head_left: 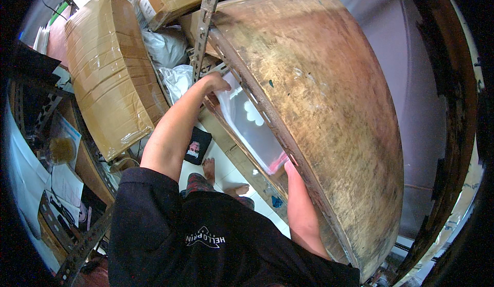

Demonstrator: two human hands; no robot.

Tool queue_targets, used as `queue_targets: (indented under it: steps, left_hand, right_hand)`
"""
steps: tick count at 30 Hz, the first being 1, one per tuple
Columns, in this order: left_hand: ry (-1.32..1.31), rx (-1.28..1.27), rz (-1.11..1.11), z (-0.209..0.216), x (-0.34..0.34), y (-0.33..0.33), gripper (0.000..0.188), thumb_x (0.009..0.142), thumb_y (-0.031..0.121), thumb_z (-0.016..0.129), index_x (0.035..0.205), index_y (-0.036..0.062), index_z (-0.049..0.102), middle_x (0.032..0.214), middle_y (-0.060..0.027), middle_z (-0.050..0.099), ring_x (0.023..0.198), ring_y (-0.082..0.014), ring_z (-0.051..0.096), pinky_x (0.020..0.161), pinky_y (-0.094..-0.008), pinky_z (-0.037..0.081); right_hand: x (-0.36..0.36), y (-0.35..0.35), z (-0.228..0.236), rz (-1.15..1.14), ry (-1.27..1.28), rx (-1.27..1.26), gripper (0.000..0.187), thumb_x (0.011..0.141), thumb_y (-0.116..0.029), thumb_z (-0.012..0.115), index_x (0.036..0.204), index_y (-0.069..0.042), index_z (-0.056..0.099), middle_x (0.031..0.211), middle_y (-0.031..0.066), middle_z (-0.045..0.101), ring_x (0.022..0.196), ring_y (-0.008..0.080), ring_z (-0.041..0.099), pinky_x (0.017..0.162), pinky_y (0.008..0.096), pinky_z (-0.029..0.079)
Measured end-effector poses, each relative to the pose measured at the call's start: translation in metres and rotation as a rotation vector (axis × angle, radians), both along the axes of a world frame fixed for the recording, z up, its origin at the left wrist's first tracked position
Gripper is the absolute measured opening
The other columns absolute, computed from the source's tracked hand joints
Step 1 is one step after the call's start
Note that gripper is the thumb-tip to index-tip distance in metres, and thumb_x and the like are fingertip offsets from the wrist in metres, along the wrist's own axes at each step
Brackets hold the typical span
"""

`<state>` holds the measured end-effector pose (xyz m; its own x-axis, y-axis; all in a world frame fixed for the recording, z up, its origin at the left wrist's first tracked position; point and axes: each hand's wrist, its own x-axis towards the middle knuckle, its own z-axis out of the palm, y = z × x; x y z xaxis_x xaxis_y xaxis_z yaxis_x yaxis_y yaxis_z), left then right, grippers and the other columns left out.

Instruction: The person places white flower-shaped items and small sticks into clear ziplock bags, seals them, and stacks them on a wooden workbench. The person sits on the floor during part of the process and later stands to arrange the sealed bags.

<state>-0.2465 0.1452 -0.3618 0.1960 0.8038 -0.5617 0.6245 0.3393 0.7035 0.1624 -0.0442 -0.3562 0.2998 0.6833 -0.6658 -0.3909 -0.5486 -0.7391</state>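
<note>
A flat rectangular panel [249, 117] lies in the gap below the wooden board, with a pale edge, a greyish middle and a white scalloped patch. My left hand [218, 83] is closed on its far end, fingers curled over the edge. At the near end, by a pinkish patch, my right hand [288, 166] grips the panel's side; most of its fingers are hidden under the board's rim. The large worn wooden board [319, 86], edged with a metal rail, covers the rest of the panel.
A slotted metal upright [207, 24] stands just beyond my left hand. Taped cardboard boxes [108, 71] and white plastic bags [167, 48] crowd the left and back. A black printed cloth item [197, 146] lies low near my bare feet. Grey sheeting [427, 117] hangs beyond the board.
</note>
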Motion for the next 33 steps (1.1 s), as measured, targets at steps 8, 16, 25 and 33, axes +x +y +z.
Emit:
queue_targets:
  steps: [8, 16, 25, 33]
  left_hand:
    - [0.069, 0.262, -0.045, -0.083, -0.037, 0.020, 0.047, 0.077, 0.026, 0.068, 0.113, -0.0047, 0.064, 0.110, -0.0191, 0.066, 0.098, -0.0315, 0.063, 0.082, -0.0400, 0.052]
    - [-0.297, -0.095, 0.117, 0.101, -0.002, -0.075, 0.041, 0.086, 0.021, 0.064, 0.116, -0.0065, 0.060, 0.106, -0.0144, 0.066, 0.095, -0.0224, 0.060, 0.078, -0.0359, 0.050]
    - [-0.680, -0.374, 0.613, 0.068, -0.026, -0.206, 0.034, 0.087, 0.008, 0.060, 0.119, -0.0038, 0.053, 0.103, -0.0141, 0.065, 0.088, -0.0243, 0.065, 0.080, -0.0390, 0.055]
    - [-0.732, -0.481, 0.309, 0.060, -0.037, -0.174, 0.055, 0.088, 0.024, 0.060, 0.132, -0.0033, 0.044, 0.122, -0.0190, 0.058, 0.107, -0.0275, 0.061, 0.087, -0.0399, 0.054]
  right_hand:
    - [-0.019, 0.020, 0.006, 0.080, 0.034, 0.031, 0.042, 0.091, -0.037, 0.058, 0.120, -0.007, 0.055, 0.113, 0.0074, 0.059, 0.104, 0.0175, 0.057, 0.088, 0.0365, 0.048]
    - [0.037, -0.038, 0.011, -0.051, -0.015, 0.011, 0.043, 0.092, -0.039, 0.056, 0.121, -0.007, 0.054, 0.114, 0.0080, 0.059, 0.105, 0.0179, 0.057, 0.088, 0.0368, 0.048]
    - [0.029, -0.055, 0.012, 0.009, 0.018, -0.025, 0.045, 0.093, -0.040, 0.055, 0.123, -0.007, 0.053, 0.115, 0.0086, 0.058, 0.105, 0.0183, 0.057, 0.088, 0.0371, 0.048]
    - [0.021, -0.049, 0.013, 0.023, 0.024, -0.016, 0.046, 0.093, -0.041, 0.054, 0.124, -0.007, 0.053, 0.116, 0.0091, 0.058, 0.106, 0.0187, 0.057, 0.088, 0.0374, 0.048]
